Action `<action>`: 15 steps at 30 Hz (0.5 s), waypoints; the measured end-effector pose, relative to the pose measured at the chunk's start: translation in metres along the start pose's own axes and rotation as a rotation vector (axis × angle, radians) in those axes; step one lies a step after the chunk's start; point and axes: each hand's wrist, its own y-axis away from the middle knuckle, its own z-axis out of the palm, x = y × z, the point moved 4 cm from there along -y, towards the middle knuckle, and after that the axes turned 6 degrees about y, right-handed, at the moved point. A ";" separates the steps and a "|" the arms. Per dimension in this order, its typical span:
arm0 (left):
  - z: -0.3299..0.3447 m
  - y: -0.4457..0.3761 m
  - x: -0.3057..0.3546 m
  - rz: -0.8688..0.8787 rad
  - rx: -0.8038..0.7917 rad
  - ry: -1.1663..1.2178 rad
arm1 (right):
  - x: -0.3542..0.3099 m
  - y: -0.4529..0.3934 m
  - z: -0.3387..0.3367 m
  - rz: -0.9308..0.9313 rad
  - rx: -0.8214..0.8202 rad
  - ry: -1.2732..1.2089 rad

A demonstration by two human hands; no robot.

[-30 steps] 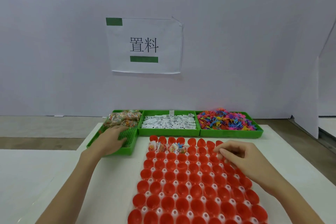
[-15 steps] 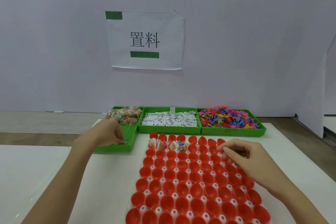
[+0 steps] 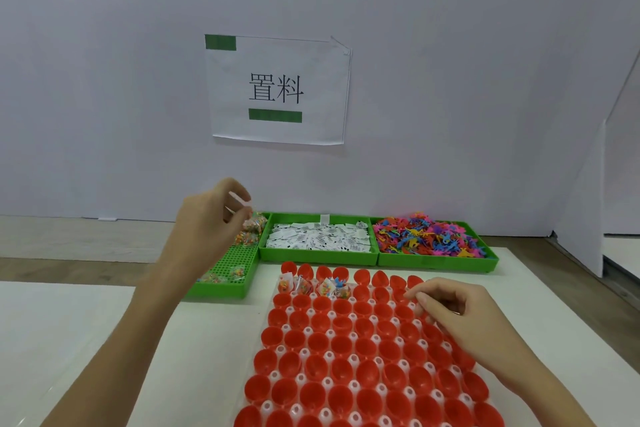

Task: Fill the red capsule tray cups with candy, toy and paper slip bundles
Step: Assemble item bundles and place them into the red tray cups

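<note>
three green bins stand in a row at the far edge of the white table (image 3: pixel 86 340), and the red capsule tray (image 3: pixel 363 354) lies in front of them. the left hand (image 3: pixel 204 229) is lifted above the left green bin (image 3: pixel 228 274), with its fingers curled; it pinches a small clear candy packet (image 3: pixel 247 218) between thumb and fingertips, and the packet hangs over the pile of candy packets (image 3: pixel 252 229) at the far end of this bin. two more loose packets lie on the grid floor at the near end of the same bin. the middle green bin (image 3: pixel 318 256) holds white paper slips (image 3: pixel 318 239) with black print. the right green bin (image 3: pixel 440 262) holds a heap of small plastic toys (image 3: pixel 429 236) in many colours. on the wall behind hangs a white paper sign (image 3: pixel 277 90) with two black characters and two green bars.

the capsule tray has many rows of red cups. four cups at the left of its far rows hold filled bundles (image 3: pixel 311 286) of candy, toy and paper; the other cups that i can see hold nothing. the right hand (image 3: pixel 460 315) rests over the far right part of the tray, fingers bent and close together, the fingertips touching the cups. i cannot tell if it holds something small between the fingers.
</note>
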 end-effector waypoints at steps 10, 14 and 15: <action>0.043 0.098 -0.026 -0.163 -0.029 0.411 | -0.023 -0.035 0.022 -0.053 -0.009 0.256; 0.047 0.097 -0.021 -0.173 -0.056 0.511 | -0.034 -0.094 0.038 -0.119 -0.014 0.425; 0.047 0.097 -0.020 -0.179 -0.058 0.535 | -0.035 -0.110 0.043 -0.123 -0.021 0.460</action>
